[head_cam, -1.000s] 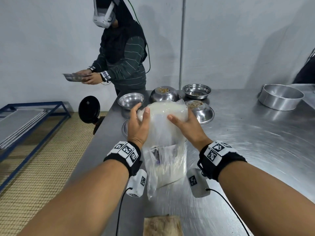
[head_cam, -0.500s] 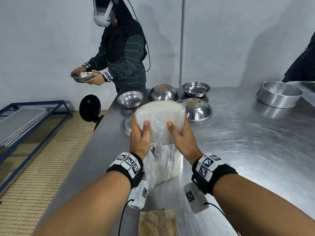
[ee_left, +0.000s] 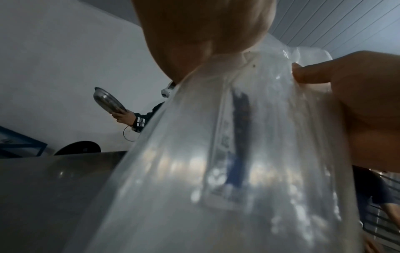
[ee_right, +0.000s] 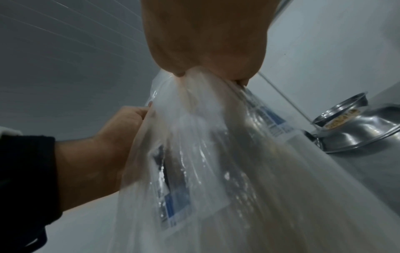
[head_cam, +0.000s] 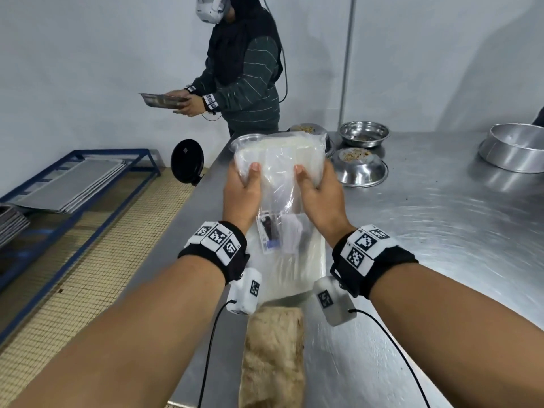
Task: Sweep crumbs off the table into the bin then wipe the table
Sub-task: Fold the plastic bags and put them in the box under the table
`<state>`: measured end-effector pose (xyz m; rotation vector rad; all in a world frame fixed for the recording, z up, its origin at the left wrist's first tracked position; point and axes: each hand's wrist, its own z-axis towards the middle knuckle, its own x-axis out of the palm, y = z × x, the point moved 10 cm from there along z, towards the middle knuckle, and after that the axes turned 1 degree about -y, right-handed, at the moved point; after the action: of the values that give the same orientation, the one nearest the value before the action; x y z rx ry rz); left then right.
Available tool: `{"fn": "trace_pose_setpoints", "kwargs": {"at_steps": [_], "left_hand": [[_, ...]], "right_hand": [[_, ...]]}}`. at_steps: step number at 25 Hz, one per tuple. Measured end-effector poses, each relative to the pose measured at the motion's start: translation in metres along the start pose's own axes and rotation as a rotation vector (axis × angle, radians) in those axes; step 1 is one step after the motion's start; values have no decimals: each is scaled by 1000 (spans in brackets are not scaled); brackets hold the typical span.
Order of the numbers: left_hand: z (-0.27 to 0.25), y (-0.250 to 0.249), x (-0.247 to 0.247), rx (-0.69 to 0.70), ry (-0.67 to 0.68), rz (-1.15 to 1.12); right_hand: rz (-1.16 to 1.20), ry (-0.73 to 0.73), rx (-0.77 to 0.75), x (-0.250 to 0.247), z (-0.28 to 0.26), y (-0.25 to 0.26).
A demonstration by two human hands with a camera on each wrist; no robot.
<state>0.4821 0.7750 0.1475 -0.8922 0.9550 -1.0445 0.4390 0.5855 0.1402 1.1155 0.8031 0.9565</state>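
Observation:
A clear plastic bag [head_cam: 282,207] with a printed label inside stands up from the steel table [head_cam: 426,245], its lower end resting on the metal. My left hand [head_cam: 243,187] grips its upper left part and my right hand [head_cam: 316,187] grips its upper right part, thumbs on the near face. From the left wrist the bag [ee_left: 227,154] fills the picture under my left hand [ee_left: 205,34]. The right wrist view has the bag [ee_right: 205,154] bunched in my right hand [ee_right: 207,42]. A brown cloth [head_cam: 272,357] lies on the table near me. Crumbs [head_cam: 435,169] dot the far table.
Several steel bowls [head_cam: 357,167], some with crumbs, stand beyond the bag. A large round pan [head_cam: 513,147] sits at the far right. Another person [head_cam: 244,69] stands past the table's left end with a metal tray [head_cam: 163,99]. Left of the table is tiled floor [head_cam: 88,260] and a blue rack [head_cam: 76,178].
Both hands have kept hold of the bag and slid their grip on it while drawing it slightly nearer. The other person's tray has shifted in their hands.

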Motion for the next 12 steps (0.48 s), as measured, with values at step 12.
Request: {"fn": "trace_pose_setpoints", "kwargs": {"at_steps": [12], "left_hand": [[-122,-35,-103,-58,156,-20]], "right_hand": [[8,-29,11,13,-166,67]]}}
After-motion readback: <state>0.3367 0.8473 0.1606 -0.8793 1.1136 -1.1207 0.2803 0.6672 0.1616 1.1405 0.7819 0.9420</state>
